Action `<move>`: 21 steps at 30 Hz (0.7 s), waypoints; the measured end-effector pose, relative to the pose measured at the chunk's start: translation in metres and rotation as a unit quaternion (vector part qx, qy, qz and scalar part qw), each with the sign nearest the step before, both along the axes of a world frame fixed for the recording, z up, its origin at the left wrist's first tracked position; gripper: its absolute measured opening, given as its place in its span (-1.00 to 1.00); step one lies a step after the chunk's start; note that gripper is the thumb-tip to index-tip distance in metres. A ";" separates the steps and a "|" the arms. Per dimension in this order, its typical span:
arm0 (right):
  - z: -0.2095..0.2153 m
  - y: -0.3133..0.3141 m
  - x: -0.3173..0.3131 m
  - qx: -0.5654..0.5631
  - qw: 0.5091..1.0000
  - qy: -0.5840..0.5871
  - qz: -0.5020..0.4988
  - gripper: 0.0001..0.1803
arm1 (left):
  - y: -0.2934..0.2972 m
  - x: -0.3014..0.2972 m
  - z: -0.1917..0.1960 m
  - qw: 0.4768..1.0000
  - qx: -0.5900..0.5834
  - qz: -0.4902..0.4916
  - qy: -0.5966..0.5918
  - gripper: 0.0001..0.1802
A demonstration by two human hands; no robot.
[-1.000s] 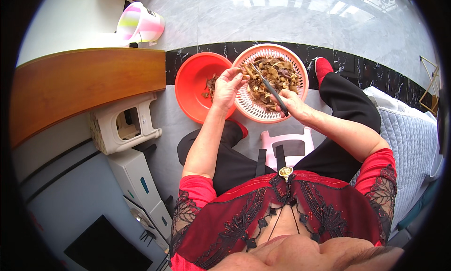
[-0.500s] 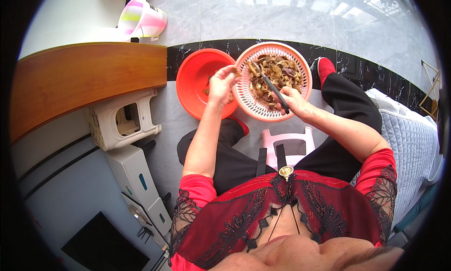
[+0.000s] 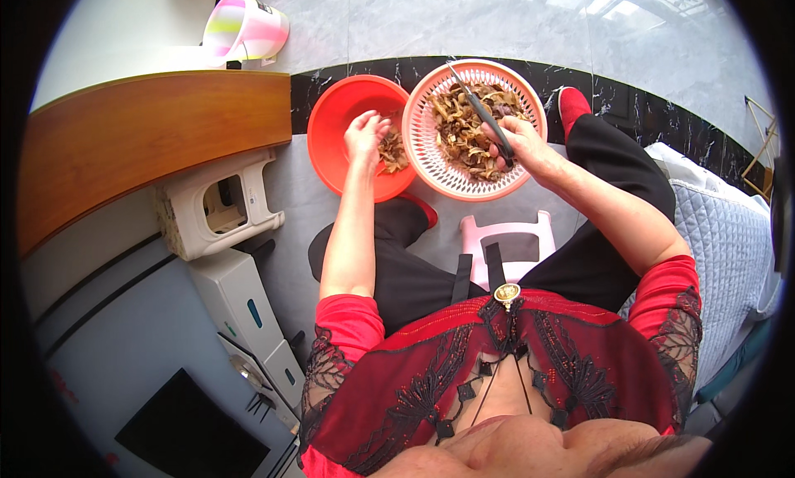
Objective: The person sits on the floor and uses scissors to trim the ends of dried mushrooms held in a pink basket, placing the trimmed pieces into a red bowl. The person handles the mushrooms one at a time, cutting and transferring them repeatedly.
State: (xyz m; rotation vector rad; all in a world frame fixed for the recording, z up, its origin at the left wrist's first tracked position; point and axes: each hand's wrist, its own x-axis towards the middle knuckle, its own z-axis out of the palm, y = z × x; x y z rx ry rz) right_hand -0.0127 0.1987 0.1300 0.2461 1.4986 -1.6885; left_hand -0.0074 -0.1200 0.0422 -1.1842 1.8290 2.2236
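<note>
My left hand (image 3: 365,137) is over the red basin (image 3: 330,159), its fingers loosely apart with nothing visible in them. Inside the basin lies a small heap of brown mushroom pieces (image 3: 392,153), partly hidden by the hand. My right hand (image 3: 522,147) grips black-handled scissors (image 3: 484,113), whose narrow metal tip points away and to the left. The scissors are held above a pink-and-white slotted basket (image 3: 426,138), filled with brown, dried-looking sliced mushrooms (image 3: 468,134). Basin and basket stand side by side, their rims meeting.
A pink plastic stool (image 3: 507,229) stands between my legs. On the left are a wooden board (image 3: 166,147), a white step stool (image 3: 219,205) and a white cabinet (image 3: 240,308). A multicoloured bucket (image 3: 248,31) is at far left. A quilted light-blue cover (image 3: 720,254) hangs on the right.
My left hand has moved left from the basket's edge to over the red basin, and the brown piece it held no longer shows in its fingers. The scissors have tipped slightly more upright.
</note>
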 end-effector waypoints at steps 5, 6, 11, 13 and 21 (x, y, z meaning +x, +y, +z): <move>0.005 0.000 -0.002 0.006 1.000 -0.001 -0.004 -0.66 | 0.070 0.013 0.014 0.897 -0.219 -0.381 -0.036 -0.83; 0.005 0.000 -0.002 0.002 1.000 -0.002 -0.006 -0.66 | 0.081 0.017 0.012 0.842 -0.315 -0.437 -0.003 -0.82; 0.004 0.000 -0.002 -0.006 1.000 -0.008 -0.010 -0.66 | 0.105 0.029 -0.007 0.703 -0.488 -0.517 -0.029 -0.82; 0.004 0.000 -0.002 -0.005 1.000 -0.003 -0.009 -0.67 | 0.103 0.027 -0.012 0.709 -0.457 -0.535 -0.041 -0.81; 0.005 0.004 -0.004 0.048 0.995 0.092 -0.006 -0.56 | 0.096 0.010 0.038 0.696 -0.415 -0.584 0.048 -0.82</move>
